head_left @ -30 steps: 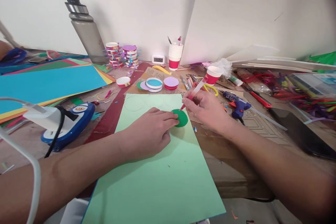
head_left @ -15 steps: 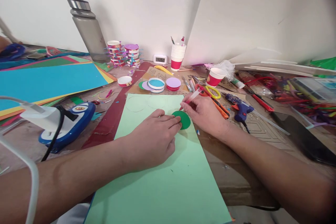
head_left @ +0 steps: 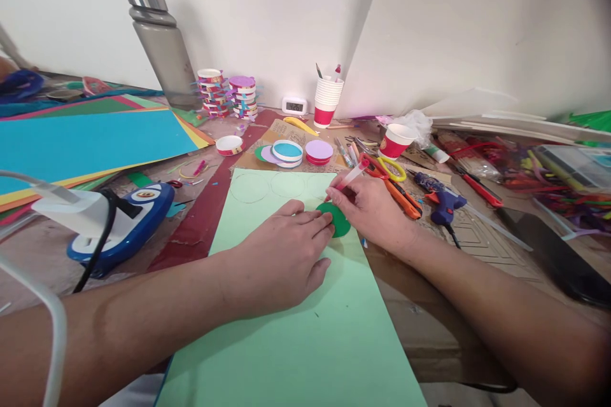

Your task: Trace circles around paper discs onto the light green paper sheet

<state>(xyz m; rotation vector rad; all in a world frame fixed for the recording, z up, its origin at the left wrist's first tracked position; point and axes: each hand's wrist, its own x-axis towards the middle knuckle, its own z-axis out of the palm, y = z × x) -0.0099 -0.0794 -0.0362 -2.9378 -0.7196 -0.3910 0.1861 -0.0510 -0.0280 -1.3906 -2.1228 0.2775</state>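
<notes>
A light green sheet of paper lies in front of me, with pencil-thin circle outlines along its far edge. My left hand rests palm down on the sheet, its fingertips pressing a dark green paper disc flat near the right edge. My right hand pinches a pen with a clear barrel and a red end. The pen's tip meets the sheet at the upper left rim of the disc.
Behind the sheet sit cut cup rings with paper discs, a lilac-topped ring and stacked paper cups. On the right are scissors, a cutter and a glue gun. A power strip lies left.
The pen tip has shifted slightly left along the disc's rim. My left hand still presses the disc, and the whole view has moved a little.
</notes>
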